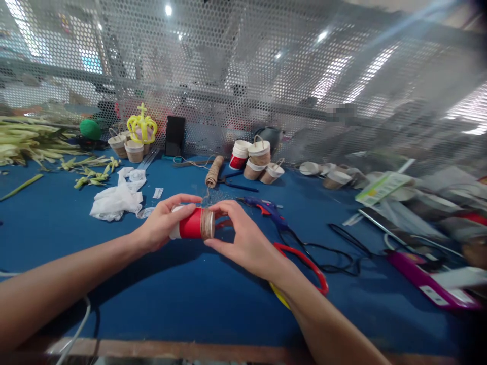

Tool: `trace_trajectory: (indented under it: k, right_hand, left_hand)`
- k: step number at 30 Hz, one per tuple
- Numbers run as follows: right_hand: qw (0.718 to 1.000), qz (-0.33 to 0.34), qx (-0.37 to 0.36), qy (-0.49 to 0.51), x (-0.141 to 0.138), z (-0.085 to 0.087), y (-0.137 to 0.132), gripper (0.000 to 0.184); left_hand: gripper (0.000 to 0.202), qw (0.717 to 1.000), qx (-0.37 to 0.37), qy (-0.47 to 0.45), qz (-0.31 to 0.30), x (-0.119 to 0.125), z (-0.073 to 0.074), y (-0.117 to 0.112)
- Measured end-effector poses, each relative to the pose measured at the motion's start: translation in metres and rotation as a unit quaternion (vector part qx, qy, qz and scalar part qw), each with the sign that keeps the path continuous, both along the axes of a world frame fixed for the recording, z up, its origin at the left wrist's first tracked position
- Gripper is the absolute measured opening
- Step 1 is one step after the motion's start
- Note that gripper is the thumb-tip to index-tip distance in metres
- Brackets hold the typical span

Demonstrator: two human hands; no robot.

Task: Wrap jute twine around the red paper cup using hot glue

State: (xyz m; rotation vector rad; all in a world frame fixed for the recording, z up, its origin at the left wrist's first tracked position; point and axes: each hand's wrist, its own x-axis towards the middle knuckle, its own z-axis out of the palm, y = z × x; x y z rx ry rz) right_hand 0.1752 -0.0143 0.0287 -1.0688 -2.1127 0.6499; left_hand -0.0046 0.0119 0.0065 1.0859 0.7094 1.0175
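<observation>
A red paper cup (190, 226) lies on its side between my hands, above the blue table (182, 299). Brown twine (207, 223) is wound round its right end. My left hand (162, 223) is closed around the cup's white left end. My right hand (238, 235) pinches the twine-wrapped end with thumb and fingers. A thin strand runs from the cup up toward a twine spool (214, 171) lying farther back on the table.
A blue glue gun (266, 208) and black cables (335, 253) lie right of my hands, with red-handled scissors (304, 263) under my right wrist. Crumpled white cloth (116, 197) sits left. Twine-wrapped cups (261, 157), a yellow crown (141, 126) and green leaves (30, 142) line the back by a mesh wall.
</observation>
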Motion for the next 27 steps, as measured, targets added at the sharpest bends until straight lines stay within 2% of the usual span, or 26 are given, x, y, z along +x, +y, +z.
trace_trajectory:
  k: [4, 7, 9, 13, 17, 23, 27]
  right_hand:
    - [0.993, -0.037, -0.105, 0.05, 0.004, 0.0, 0.004, 0.04]
    - [0.982, -0.027, -0.173, 0.063, 0.006, 0.0, 0.007, 0.039]
    - [0.979, -0.022, -0.19, 0.067, 0.007, -0.001, 0.008, 0.039]
    - [0.982, -0.043, -0.175, 0.064, 0.007, -0.004, 0.01, 0.043]
    - [0.981, -0.048, -0.179, 0.049, 0.007, -0.005, 0.009, 0.043]
    - [0.979, -0.04, -0.201, 0.014, 0.002, -0.007, 0.007, 0.042]
    - [0.982, -0.091, -0.165, -0.023, 0.007, 0.0, 0.008, 0.035]
  left_hand:
    - [0.028, 0.992, 0.105, 0.06, 0.023, 0.0, -0.004, -0.002]
    - [0.03, 0.973, 0.181, 0.14, 0.032, 0.0, -0.005, -0.005]
    - [0.032, 0.958, 0.217, 0.187, 0.03, 0.0, -0.004, -0.007]
    - [0.033, 0.931, 0.265, 0.248, 0.033, -0.001, -0.003, -0.005]
    - [0.031, 0.918, 0.28, 0.279, 0.03, -0.001, -0.005, -0.003]
    - [0.029, 0.919, 0.255, 0.299, 0.043, 0.0, -0.01, -0.003]
    - [0.03, 0.921, 0.238, 0.306, 0.041, 0.001, -0.015, -0.001]
